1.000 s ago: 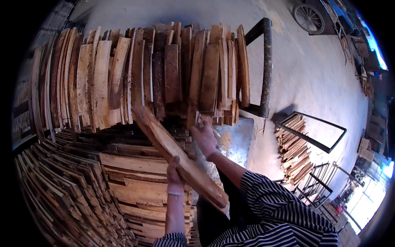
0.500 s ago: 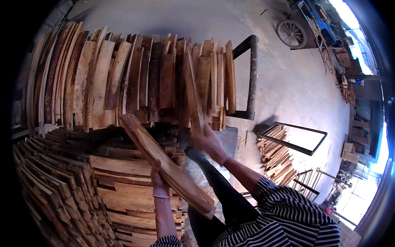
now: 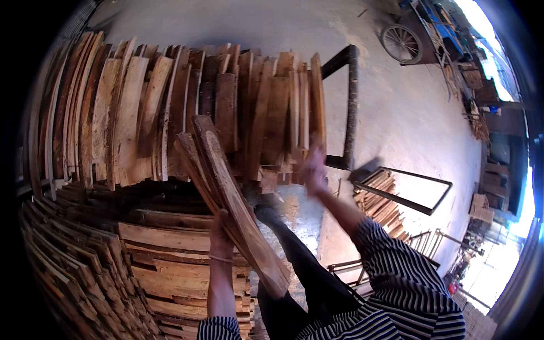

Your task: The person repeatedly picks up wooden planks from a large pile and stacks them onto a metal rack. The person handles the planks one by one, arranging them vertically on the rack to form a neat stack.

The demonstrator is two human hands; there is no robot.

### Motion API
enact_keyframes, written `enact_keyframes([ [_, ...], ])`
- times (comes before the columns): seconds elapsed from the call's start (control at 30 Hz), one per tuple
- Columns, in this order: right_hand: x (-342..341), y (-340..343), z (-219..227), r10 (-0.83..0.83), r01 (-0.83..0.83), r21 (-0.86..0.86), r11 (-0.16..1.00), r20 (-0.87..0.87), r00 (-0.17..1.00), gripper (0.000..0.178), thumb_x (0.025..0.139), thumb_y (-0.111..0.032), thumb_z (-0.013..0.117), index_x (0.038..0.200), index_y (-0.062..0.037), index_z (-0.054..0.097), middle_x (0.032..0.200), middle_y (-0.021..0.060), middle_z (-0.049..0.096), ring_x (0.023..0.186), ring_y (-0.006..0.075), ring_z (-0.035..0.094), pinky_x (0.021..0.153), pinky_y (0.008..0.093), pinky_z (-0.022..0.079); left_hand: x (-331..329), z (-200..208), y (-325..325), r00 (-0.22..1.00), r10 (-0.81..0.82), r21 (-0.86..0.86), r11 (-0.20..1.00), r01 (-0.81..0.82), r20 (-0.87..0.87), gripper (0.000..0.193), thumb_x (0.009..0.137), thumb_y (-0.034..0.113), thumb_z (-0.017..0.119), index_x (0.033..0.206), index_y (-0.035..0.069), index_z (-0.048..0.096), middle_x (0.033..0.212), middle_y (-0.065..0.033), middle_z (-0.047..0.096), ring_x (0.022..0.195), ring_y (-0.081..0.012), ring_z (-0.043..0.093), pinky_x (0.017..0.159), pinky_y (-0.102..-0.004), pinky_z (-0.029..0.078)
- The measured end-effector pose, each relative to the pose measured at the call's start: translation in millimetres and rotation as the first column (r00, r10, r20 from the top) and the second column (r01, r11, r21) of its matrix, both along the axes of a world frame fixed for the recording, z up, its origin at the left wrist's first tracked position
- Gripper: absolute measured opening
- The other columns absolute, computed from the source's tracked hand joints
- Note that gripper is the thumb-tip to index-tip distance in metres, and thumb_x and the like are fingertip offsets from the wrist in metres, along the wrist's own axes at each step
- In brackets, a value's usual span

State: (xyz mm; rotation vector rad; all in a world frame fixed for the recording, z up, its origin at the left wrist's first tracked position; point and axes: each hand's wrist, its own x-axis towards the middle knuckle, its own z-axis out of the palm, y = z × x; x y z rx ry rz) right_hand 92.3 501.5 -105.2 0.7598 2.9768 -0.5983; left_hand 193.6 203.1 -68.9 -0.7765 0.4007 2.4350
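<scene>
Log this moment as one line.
Left hand: gripping long brown wooden boards | Right hand: blurred, near rightmost long tan wooden plank | contact unclear

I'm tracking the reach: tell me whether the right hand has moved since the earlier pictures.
Yes: the right hand has moved rightward, closer to the dark frame beside the row of boards.

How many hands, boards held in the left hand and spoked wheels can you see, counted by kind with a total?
Left hand and right hand: 2
Held boards: 2
Spoked wheel: 1
Total: 5
</scene>
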Motion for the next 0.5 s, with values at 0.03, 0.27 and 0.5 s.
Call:
enact_keyframes([
  [0.03, -36.4, 23.9, -28.0, -0.071, 0.085, 0.173, 0.981, -0.083, 0.994, 0.082, 0.094, -0.043, 0.069, 0.159, -0.0034, 0.037, 0.158, 0.0293, 0.043, 0.138, 0.0456, 0.051, 0.112, 0.0532, 0.046, 9.9, -1.5, -3.4, 1.0, 0.014, 0.042, 0.999, -0.015, 0.026, 0.074, 0.088, 0.041, 0.085, 0.142, -0.001, 0.057, 0.128, -0.02, 0.07, 0.114, -0.0348, 0.07, 0.101, -0.0509, 0.06],
  [0.27, -107.5, 123.8, -109.4, -0.141, 0.295, -0.243, 0.924, 0.5, 0.855, 0.052, 0.095, -0.036, 0.057, 0.137, -0.0079, 0.064, 0.128, 0.0236, 0.072, 0.123, 0.0413, 0.068, 0.099, 0.0501, 0.054, 93.8, -12.5, -43.0, 0.983, 0.141, -0.04, 0.99, -0.138, 0.119, 0.073, 0.088, 0.029, 0.086, 0.147, 0.0, 0.054, 0.134, -0.0161, 0.066, 0.119, -0.0321, 0.069, 0.098, -0.0469, 0.064],
  [0.5, -96.0, 78.1, -52.2, -0.209, 0.264, -0.671, 0.693, 0.164, 0.964, 0.053, 0.092, -0.027, 0.066, 0.141, -0.0063, 0.061, 0.121, 0.0185, 0.074, 0.104, 0.033, 0.071, 0.091, 0.0426, 0.057, 114.9, 19.9, -57.8, 0.97, 0.181, -0.278, 0.951, -0.132, 0.161, 0.03, 0.094, 0.022, 0.081, 0.113, 0.001, 0.071, 0.101, -0.008, 0.077, 0.092, -0.0231, 0.077, 0.078, -0.041, 0.069],
])
